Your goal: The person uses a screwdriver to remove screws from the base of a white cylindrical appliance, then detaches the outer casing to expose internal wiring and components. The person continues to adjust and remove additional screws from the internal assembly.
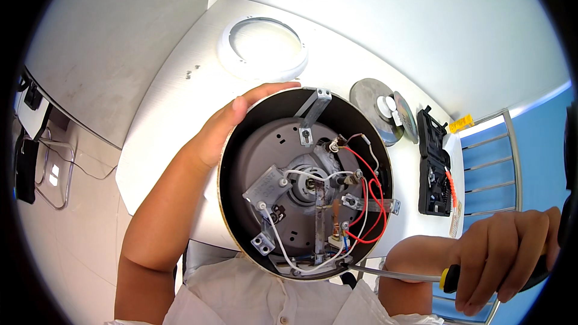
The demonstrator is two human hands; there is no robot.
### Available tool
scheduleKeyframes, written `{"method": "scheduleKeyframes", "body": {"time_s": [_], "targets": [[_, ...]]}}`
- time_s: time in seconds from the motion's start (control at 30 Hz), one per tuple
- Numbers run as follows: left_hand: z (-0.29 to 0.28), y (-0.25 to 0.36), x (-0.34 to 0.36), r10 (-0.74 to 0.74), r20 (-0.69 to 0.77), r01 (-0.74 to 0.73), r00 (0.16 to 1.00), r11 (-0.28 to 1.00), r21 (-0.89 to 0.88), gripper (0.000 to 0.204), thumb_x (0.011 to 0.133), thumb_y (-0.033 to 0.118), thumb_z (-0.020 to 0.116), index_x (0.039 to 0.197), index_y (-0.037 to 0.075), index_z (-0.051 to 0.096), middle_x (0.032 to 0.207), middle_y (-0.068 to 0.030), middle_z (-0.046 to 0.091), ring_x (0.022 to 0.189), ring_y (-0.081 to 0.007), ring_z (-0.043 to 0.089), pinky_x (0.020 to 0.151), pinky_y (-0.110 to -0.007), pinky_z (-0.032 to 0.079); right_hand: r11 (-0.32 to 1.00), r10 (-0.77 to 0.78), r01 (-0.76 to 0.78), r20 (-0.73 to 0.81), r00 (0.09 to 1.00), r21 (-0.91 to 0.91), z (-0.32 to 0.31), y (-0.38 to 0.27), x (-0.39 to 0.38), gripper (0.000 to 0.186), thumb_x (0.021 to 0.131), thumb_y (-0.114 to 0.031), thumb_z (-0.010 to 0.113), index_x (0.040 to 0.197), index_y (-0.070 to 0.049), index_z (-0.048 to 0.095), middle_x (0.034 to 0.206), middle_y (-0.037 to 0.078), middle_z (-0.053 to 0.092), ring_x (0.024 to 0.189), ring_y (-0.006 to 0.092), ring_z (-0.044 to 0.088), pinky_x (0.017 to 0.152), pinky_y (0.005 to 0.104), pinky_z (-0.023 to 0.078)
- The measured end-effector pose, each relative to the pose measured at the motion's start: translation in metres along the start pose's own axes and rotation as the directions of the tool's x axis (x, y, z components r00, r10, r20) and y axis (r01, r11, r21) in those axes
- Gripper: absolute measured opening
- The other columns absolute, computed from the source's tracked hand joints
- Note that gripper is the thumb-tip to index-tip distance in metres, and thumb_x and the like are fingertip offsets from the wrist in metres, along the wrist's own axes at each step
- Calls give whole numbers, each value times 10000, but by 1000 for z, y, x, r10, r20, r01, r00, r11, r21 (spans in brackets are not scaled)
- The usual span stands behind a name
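Two bare hands are at work on a round, dark-walled metal housing (241, 138), which sits at the centre of the view, open side up, just in front of the person's shirt (253, 292); whether it rests on the white table (174, 126) cannot be told. The left hand (226, 123) lies against the housing's outer wall at about ten o'clock, its fingers stretched close together along the rim toward eleven. Out at the view's four o'clock, the right hand (503, 259) has its fingers curled tightly round the black-and-yellow handle of a screwdriver (403, 275), whose shaft runs to the housing's lower edge at five o'clock; what its tip meets is too small to tell. Inside, metal brackets stand at twelve, three and eight o'clock, with red wires (363, 159) looping on the three-o'clock side and a white wire (274, 229) curving from eight toward six. Beyond the housing, a white ring (226, 54) lies at eleven o'clock, a grey disc (364, 93) at one, and an opened black tool case (430, 135) nearer two.
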State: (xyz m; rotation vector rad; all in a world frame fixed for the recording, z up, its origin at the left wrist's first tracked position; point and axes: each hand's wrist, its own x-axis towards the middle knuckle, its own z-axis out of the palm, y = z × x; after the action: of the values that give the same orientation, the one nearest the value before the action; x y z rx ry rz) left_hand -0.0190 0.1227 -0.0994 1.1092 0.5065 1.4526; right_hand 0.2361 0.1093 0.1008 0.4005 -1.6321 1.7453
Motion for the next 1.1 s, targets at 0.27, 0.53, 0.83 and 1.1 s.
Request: {"method": "scheduleKeyframes", "body": {"time_s": [0.27, 0.53, 0.83, 1.1], "targets": [[-8, -4, 0, 33, 51, -36, 998, 998, 50, 821, 850, 676, 318, 1336, 18, 389, 1295, -136, 475, 1207, -229, 443, 1027, -353, 323, 898, 91, -127, -105, 990, -420, 25, -21, -8, 189, 875, 47, 461, 1016, 32, 337, 759, 138, 445, 389, 222, 515, 297, 318, 495], [-7, -3, -3, 41, 70, -41, 997, 999, -9, 735, 892, 609, 318, 1329, 25, 397, 1291, -124, 482, 1192, -214, 457, 1019, -339, 336, 904, -223, 80, -305, 926, -420, 46, 27, -8, 490, 912, -168, 524, 1273, 41, 266, 835, 76, 403, 489, 97, 414, 334, 196, 353], [9, 7, -6, -49, 38, 54, 998, 987, -153, 721, 849, 546, 456, 1334, 17, 382, 1299, -140, 472, 1188, -234, 461, 1037, -361, 322, 882, -312, 170, -274, 910, -439, 44, 29, -17, 599, 933, -356, 466, 1360, -9, 228, 891, 113, 418, 567, 125, 423, 417, 207, 378], [15, 10, -5, 13, 144, 31, 990, 954, -297, 729, 847, 553, 442, 1341, 22, 364, 1303, -145, 465, 1184, -259, 466, 1027, -394, 343, 767, -308, -55, -443, 842, -639, 66, 28, -17, 690, 840, -466, 575, 1272, 26, 357, 912, 112, 527, 601, 145, 549, 477, 243, 470]]}}
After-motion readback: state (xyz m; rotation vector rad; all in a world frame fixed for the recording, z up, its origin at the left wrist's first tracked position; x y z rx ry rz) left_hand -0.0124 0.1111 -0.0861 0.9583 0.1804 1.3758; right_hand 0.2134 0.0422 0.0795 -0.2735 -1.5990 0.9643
